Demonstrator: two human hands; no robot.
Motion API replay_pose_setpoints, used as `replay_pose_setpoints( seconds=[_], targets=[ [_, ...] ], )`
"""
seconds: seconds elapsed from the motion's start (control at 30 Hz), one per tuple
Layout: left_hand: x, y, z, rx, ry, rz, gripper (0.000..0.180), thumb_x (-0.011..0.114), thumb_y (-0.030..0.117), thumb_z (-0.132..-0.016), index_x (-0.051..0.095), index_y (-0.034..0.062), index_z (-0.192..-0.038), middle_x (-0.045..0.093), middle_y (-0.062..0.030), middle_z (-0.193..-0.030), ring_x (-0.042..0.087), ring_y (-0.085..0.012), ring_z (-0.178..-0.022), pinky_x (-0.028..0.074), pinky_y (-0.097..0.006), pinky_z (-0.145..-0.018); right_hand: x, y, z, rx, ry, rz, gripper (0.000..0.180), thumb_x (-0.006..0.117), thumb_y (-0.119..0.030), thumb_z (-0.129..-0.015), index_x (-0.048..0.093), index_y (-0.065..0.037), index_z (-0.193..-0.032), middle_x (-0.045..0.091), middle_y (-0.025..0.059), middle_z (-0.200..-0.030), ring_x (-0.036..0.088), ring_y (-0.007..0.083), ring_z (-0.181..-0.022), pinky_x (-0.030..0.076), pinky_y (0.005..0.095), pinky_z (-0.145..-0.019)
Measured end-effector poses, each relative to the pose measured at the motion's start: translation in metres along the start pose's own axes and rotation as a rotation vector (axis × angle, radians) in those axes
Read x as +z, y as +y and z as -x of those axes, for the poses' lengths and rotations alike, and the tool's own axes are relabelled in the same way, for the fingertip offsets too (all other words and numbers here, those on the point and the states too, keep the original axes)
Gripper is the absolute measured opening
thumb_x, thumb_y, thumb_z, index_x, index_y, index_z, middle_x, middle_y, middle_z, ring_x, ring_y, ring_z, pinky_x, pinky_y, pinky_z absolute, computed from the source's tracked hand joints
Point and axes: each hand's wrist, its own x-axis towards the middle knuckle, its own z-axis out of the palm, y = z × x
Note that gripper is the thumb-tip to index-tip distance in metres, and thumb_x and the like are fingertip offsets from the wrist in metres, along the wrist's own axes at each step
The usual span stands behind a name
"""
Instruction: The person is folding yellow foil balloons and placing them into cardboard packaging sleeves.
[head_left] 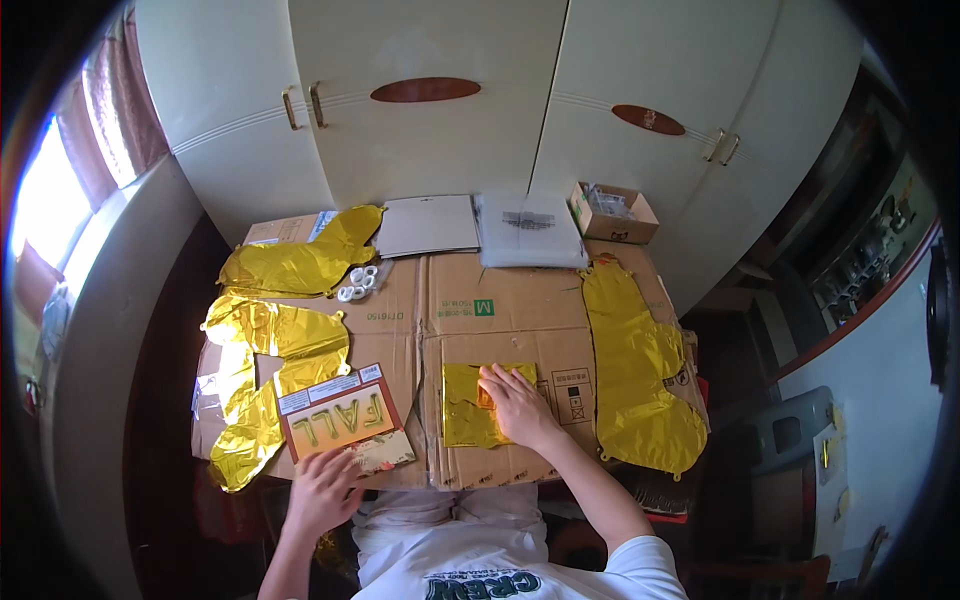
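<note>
My right hand (516, 404) lies flat, fingers stretched out, on a folded gold foil balloon (462, 412), pressing on its right part. My left hand (324, 490) is at the near edge of the cardboard-covered table, fingers apart and slightly bent. Its fingertips are by the lower edge of a printed card (340, 415) with a picture of green-gold letters; whether they touch it I cannot tell. Beside the card, flat gold foil balloons (238, 350) are spread on the left. Another flat gold foil balloon (640, 375) stretches along the right side.
One more gold foil balloon (285, 268) lies at the far left, with small white rolls (352, 292) beside it. A stack of grey-white sheets (428, 225) and a stack of clear plastic bags (530, 232) lie along the back. A small open box (630, 225) stands back right, below tall cabinets (430, 140).
</note>
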Motion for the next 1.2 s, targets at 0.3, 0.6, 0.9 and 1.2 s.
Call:
replay_pose_setpoints(
  seconds=[0.3,0.6,0.9,1.2],
  targets=[
    [0.069,0.054,-0.125,0.49,-0.02,0.096,0.031,0.065,0.016,-0.079,0.067,0.0065,-0.109,0.068,-0.0041,-0.11,0.064,-0.018,-0.103,0.048,-0.034,-0.084,-0.005,-0.002,0.0,0.002,-0.016,-0.057,0.044,0.056,-0.02,-0.091,0.048,-0.001,-0.13,0.046,0.0166,-0.144,0.038,0.0328,-0.138,0.029,0.0474,-0.114],
    [0.084,0.06,-0.134,0.592,0.005,0.05,0.016,0.066,0.016,-0.081,0.067,0.0093,-0.095,0.068,-0.0008,-0.098,0.066,-0.014,-0.097,0.048,-0.032,-0.08,-0.001,0.002,0.001,0.006,0.043,-0.093,0.041,0.059,-0.02,-0.09,0.051,-0.003,-0.127,0.051,0.0153,-0.138,0.043,0.0321,-0.134,0.033,0.0476,-0.112],
    [0.114,0.063,-0.143,0.041,0.114,0.425,0.01,0.066,0.015,-0.082,0.062,0.0064,-0.085,0.063,-0.0084,-0.071,0.064,-0.0261,-0.069,0.052,-0.039,-0.063,0.002,0.005,0.001,0.063,0.096,-0.203,0.026,0.05,-0.003,-0.091,0.054,-0.001,-0.117,0.057,0.0169,-0.131,0.05,0.0335,-0.128,0.037,0.047,-0.11],
    [0.117,0.071,-0.166,-0.142,0.056,0.304,0.008,0.063,0.013,-0.083,0.06,0.007,-0.087,0.061,-0.0109,-0.071,0.064,-0.0283,-0.07,0.053,-0.041,-0.064,-0.002,0.004,0.001,0.073,0.127,-0.231,0.033,0.048,0.001,-0.09,0.052,0.001,-0.123,0.059,0.0181,-0.127,0.053,0.0345,-0.124,0.039,0.0469,-0.109]
  ],
)
